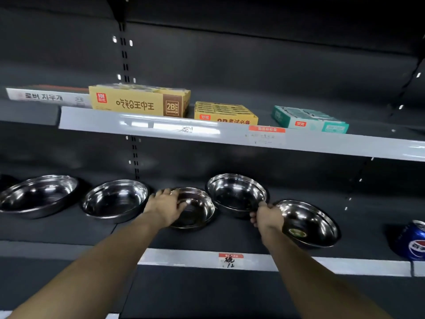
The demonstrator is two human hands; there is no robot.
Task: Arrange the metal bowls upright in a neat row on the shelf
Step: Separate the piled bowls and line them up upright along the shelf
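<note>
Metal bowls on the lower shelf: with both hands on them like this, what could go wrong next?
The right hand grips the rim of the rightmost bowl, which sits near the shelf edge and might slip off. The left hand holds the middle bowl, close to the fourth bowl; shifting either could knock them together.

bowls: five, shiny steel, upright, along the dark shelf [69,231]
left pair [38,195] [115,200]: nine o'clock, apart
middle bowl [195,209]: centre
fourth bowl [236,193]: tilted, raised
fifth bowl [308,223]: three o'clock, tilted
</note>
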